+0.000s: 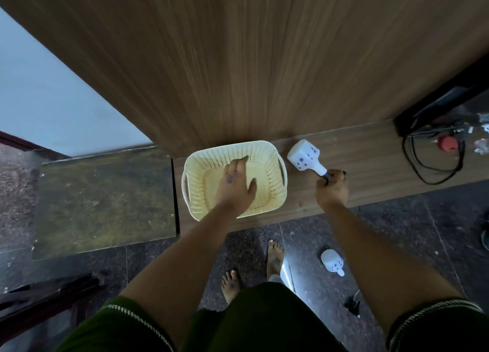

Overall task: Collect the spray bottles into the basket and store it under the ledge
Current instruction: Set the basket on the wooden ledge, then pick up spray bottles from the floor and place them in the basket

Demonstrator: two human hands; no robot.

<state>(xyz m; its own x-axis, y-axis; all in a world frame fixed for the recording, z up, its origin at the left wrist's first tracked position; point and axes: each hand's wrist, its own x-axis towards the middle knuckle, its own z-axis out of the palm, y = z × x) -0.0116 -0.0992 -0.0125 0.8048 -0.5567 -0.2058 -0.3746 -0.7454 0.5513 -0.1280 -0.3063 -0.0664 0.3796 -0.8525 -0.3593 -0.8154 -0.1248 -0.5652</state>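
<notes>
A cream perforated basket [267,150] sits on a low wooden ledge [375,153]. My left hand [234,183] hovers over the basket's inside, fingers spread, holding nothing. Just right of the basket, a white spray bottle [304,157] with purple dots lies tilted above the ledge; my right hand [332,189] is closed around its dark nozzle end. A second white dotted spray bottle [333,263] lies on the dark floor below the ledge, near my right arm.
A tall wooden panel [251,60] rises behind the ledge. Black cables [434,166] and a red object [447,143] clutter the ledge's right end. A stone slab [105,193] lies left of the basket. My bare feet [275,259] stand on the floor.
</notes>
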